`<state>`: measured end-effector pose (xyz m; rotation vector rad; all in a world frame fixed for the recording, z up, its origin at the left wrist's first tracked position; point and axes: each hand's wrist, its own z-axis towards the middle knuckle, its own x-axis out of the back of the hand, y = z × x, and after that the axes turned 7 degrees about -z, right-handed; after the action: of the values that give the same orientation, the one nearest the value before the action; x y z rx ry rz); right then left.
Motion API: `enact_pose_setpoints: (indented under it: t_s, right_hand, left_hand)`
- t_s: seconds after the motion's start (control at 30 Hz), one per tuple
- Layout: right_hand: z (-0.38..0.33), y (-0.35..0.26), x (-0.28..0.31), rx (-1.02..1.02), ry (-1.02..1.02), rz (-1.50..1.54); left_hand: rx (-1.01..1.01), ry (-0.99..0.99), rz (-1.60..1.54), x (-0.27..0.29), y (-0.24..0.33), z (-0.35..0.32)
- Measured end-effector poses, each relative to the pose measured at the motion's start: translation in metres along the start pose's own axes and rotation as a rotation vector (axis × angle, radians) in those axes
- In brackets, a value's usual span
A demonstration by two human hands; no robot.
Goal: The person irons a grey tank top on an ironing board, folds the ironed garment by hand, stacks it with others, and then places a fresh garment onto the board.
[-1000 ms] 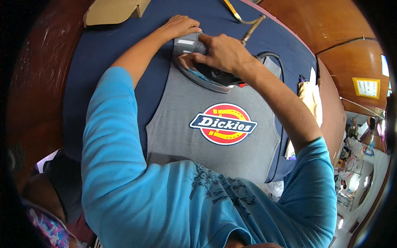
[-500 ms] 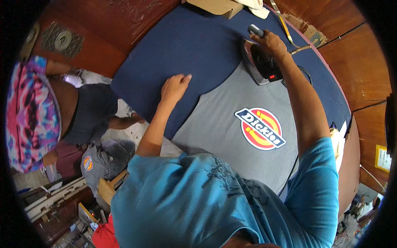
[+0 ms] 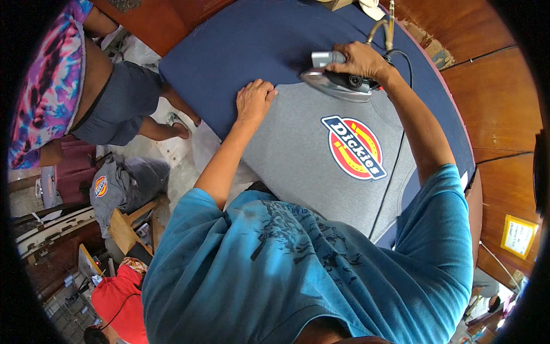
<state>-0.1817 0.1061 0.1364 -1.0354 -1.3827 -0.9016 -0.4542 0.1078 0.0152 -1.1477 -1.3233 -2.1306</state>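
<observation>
A grey sleeveless garment panel (image 3: 292, 143) with a large red, yellow and blue printed emblem lies flat on a dark blue padded ironing table (image 3: 252, 40). My right hand (image 3: 362, 62) is wrapped round the handle of a clothes iron (image 3: 338, 86). The iron, its front pointing left, sits over the garment's far edge. At the garment's far left corner, my left hand (image 3: 255, 103) has its fingers curled down on the cloth edge, closed on it. The iron's black cord (image 3: 395, 166) runs across the garment's right part.
A person in a tie-dye shirt (image 3: 51, 80) stands at the left. Below them, another grey garment (image 3: 126, 180) with an emblem hangs over a wooden frame (image 3: 127, 232). A person in red (image 3: 120, 301) is at the lower left. Wooden panels (image 3: 481, 97) border the table's right side.
The iron has swung so its front points left, and it has moved left along the garment's far edge. My left hand has gone from the bare blue cover to the garment's corner.
</observation>
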Motion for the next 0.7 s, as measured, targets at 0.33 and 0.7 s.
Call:
enact_pose_setpoints:
  t_s: [0.33, 0.7]
  right_hand:
    - [0.028, -0.081, -0.011, 0.324, 0.019, -0.07]
    - [0.042, -0.153, 0.007, 0.505, -0.099, -0.082]
  left_hand:
    - [0.113, 0.522, -0.127, 0.025, -0.066, -0.082]
    - [0.446, -0.157, -0.189, -0.068, -0.13, -0.167]
